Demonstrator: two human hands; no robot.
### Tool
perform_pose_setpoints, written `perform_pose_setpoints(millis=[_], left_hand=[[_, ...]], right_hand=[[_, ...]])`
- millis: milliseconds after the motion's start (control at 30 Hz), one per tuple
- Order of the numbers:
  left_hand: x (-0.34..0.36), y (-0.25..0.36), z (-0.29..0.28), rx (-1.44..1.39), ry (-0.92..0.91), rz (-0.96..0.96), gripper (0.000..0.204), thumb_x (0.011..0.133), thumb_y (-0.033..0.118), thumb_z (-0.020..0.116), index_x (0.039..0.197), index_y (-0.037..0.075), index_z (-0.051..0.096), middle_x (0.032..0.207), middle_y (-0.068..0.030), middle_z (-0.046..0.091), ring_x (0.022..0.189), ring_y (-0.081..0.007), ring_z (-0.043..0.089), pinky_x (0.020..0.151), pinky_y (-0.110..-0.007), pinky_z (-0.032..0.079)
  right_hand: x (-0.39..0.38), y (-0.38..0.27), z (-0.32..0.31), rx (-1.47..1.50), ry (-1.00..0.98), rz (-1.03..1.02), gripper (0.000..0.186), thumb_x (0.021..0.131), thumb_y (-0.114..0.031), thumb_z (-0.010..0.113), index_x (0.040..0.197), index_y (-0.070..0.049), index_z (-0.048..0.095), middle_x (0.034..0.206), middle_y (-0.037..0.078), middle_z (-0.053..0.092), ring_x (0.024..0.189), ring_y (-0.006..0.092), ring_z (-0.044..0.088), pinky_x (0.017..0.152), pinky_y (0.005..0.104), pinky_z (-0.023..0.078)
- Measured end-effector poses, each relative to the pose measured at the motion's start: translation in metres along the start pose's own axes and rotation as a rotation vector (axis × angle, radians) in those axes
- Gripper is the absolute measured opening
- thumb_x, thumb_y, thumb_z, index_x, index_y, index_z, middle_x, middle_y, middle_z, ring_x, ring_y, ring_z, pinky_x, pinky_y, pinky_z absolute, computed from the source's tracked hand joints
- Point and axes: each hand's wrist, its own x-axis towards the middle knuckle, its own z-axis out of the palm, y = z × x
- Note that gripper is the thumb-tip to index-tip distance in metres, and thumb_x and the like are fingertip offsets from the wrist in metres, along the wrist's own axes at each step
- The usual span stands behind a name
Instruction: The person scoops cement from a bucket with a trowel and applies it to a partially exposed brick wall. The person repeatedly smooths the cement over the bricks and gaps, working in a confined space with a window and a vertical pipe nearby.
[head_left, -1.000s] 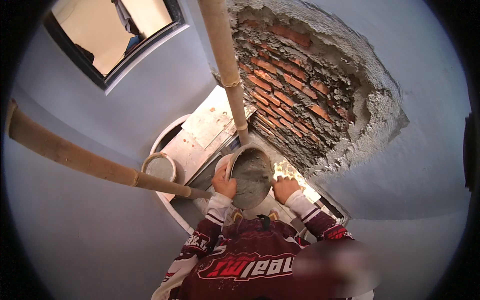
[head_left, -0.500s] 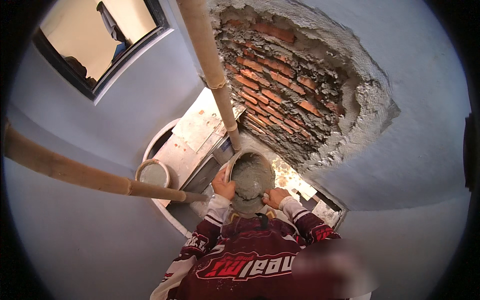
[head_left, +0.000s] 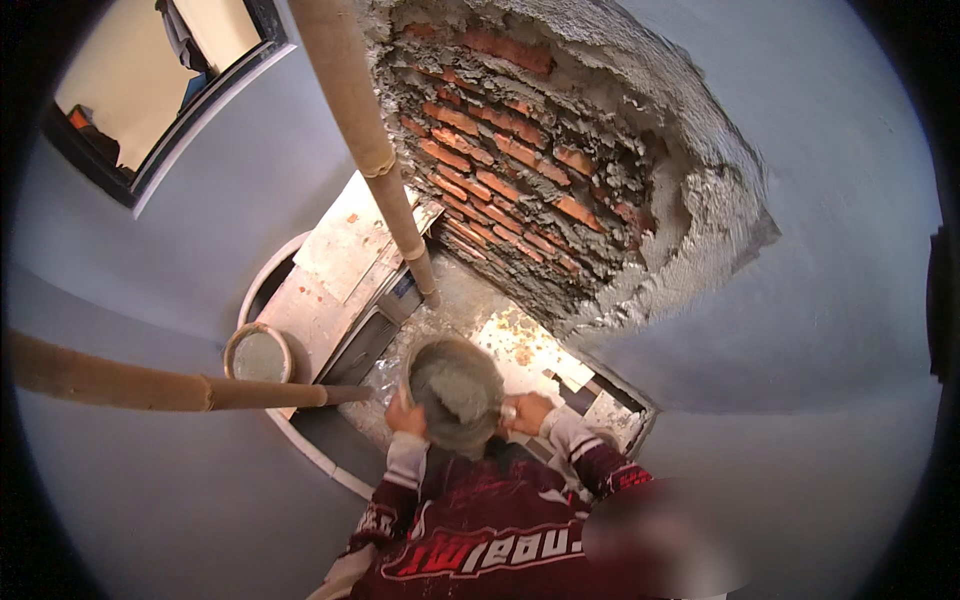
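Note:
A round bucket [head_left: 408,372] with wet grey mortar [head_left: 459,385] inside is in front of my body. My left hand [head_left: 407,418] is closed on its left side, fingers at the rim. My right hand [head_left: 528,413] is closed beside the bucket's right rim. A small pale piece shows at its fingers, but what it grips is not clear. The mortar is heaped toward the right of the bucket, with a darker hollow at the left.
A bamboo pole [head_left: 365,140] stands ahead; another bamboo pole [head_left: 180,387] crosses from the left. A second mortar container [head_left: 260,357] sits near a board [head_left: 335,250] lying over a round rim. Exposed brickwork [head_left: 510,150] fills a broken patch of the grey wall [head_left: 840,330].
The bucket and both hands have come closer to my body. The bucket's opening is turned more upward, and the mortar's surface looks different. The whole view has shifted, so the surroundings appear farther left.

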Motion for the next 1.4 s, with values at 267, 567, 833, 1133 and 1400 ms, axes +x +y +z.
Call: perform_pose_setpoints(millis=[267, 567, 833, 1133, 1400], left_hand=[[-0.054, -0.035, -0.038, -0.014, 0.243, -0.261, 0.038, 0.064, -0.002, 0.055, 0.101, -0.005, 0.063, 0.084, -0.0063, 0.064, 0.074, -0.0176, 0.059, 0.069, -0.032, 0.048], [-0.064, -0.001, -0.072, 0.071, 0.295, -0.332, 0.035, 0.065, -0.003, 0.054, 0.099, -0.005, 0.063, 0.085, -0.0068, 0.065, 0.070, -0.0183, 0.059, 0.068, -0.031, 0.048], [-0.058, 0.053, -0.062, -0.030, 0.357, -0.393, 0.037, 0.066, -0.006, 0.054, 0.101, -0.004, 0.065, 0.081, -0.0043, 0.065, 0.066, -0.0154, 0.058, 0.061, -0.029, 0.047], [-0.044, 0.025, -0.060, -0.103, 0.365, -0.221, 0.031, 0.064, -0.007, 0.055, 0.094, -0.005, 0.064, 0.077, -0.0056, 0.063, 0.061, -0.0148, 0.057, 0.055, -0.029, 0.045], [-0.047, 0.068, -0.046, -0.100, 0.447, -0.301, 0.013, 0.062, -0.005, 0.059, 0.072, 0.000, 0.053, 0.066, -0.0026, 0.055, 0.055, -0.0144, 0.052, 0.049, -0.031, 0.042]], right_hand=[[0.045, 0.146, -0.082, 0.614, -0.024, 0.241, 0.018, 0.082, -0.017, 0.066, 0.089, -0.001, 0.071, 0.070, 0.008, 0.068, 0.055, 0.0169, 0.062, 0.053, 0.0318, 0.053], [-0.057, 0.139, -0.205, -0.270, 0.475, 0.513, 0.041, 0.080, -0.038, 0.073, 0.096, 0.000, 0.069, 0.080, 0.021, 0.069, 0.074, 0.0324, 0.070, 0.069, 0.0413, 0.054], [0.022, 0.190, -0.152, -0.256, 0.472, 0.543, 0.041, 0.085, -0.045, 0.066, 0.107, -0.010, 0.065, 0.101, 0.018, 0.069, 0.101, 0.0364, 0.064, 0.085, 0.0478, 0.049], [-0.015, 0.162, -0.194, -0.246, 0.619, 0.524, 0.038, 0.085, -0.043, 0.064, 0.107, -0.012, 0.063, 0.101, 0.017, 0.069, 0.100, 0.0377, 0.064, 0.085, 0.0482, 0.050], [-0.075, 0.147, -0.188, -0.241, 0.787, 0.517, 0.034, 0.084, -0.040, 0.064, 0.096, -0.009, 0.061, 0.096, 0.017, 0.068, 0.094, 0.0386, 0.064, 0.079, 0.0489, 0.050]])
